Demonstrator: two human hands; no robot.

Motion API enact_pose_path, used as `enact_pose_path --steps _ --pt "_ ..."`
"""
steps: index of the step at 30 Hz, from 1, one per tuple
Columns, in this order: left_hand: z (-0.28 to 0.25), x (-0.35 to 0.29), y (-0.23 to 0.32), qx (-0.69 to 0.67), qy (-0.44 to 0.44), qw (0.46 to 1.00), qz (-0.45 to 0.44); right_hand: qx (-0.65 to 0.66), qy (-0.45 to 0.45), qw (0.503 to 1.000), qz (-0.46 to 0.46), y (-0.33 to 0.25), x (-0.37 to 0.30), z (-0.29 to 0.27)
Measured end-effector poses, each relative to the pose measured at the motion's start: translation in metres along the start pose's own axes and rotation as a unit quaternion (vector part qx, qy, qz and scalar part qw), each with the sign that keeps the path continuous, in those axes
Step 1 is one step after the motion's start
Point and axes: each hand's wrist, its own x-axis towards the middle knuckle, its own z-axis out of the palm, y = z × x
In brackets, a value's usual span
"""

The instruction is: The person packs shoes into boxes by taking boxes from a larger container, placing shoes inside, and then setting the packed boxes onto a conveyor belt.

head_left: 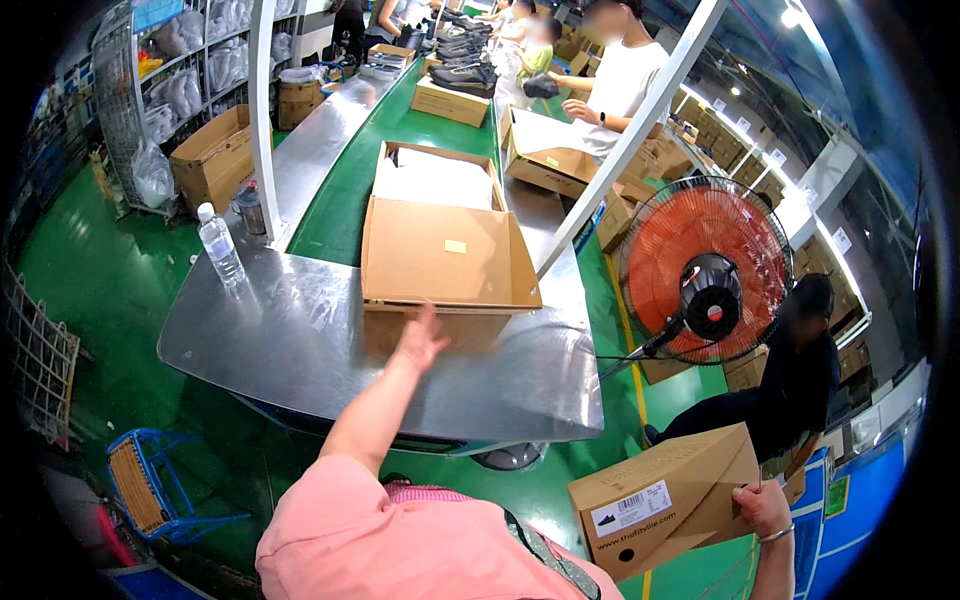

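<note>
My left hand (420, 338) reaches forward with fingers apart, touching the near edge of an open brown shoe box (440, 255) whose flat lid lies toward me and whose tray holds white paper. The box sits at the end of a green conveyor belt (340, 215) beside a steel table (290, 340). My right hand (762, 507) is out at the lower right, gripping the end of a closed brown shoe box (665, 495) with a white label, held well off the table above the green floor.
A plastic water bottle (221, 246) and a dark cup (250, 208) stand on the steel table's left. More open boxes and dark shoes lie farther up the belt, with several people working there. An orange fan (705, 268) and a crouching person (790, 385) are on the right.
</note>
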Motion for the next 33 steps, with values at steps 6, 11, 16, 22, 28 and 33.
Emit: enact_pose_path --steps 6,11,16,22,28,33 --pt "0.009 -0.082 -0.142 0.168 -0.237 0.876 -0.384 -0.003 0.011 0.998 -0.054 -0.043 -0.001 -0.029" --pt "0.033 -0.133 -0.215 0.165 -0.275 0.788 -0.526 -0.001 0.054 0.995 -0.088 -0.091 -0.022 -0.065" --pt "0.065 -0.169 -0.204 0.060 -0.394 0.668 -0.628 0.049 0.025 0.988 -0.142 -0.114 -0.038 -0.087" --pt "0.058 -0.166 -0.117 -0.057 -0.325 0.762 -0.557 -0.005 0.013 0.992 -0.123 -0.134 -0.017 -0.056" --pt "0.004 -0.163 -0.021 0.061 -0.214 0.940 -0.259 0.050 -0.078 0.981 -0.169 -0.140 0.044 0.007" --pt "-0.032 -0.211 0.039 0.097 -0.069 0.993 0.012 0.144 -0.292 0.939 -0.110 -0.156 0.130 0.110"
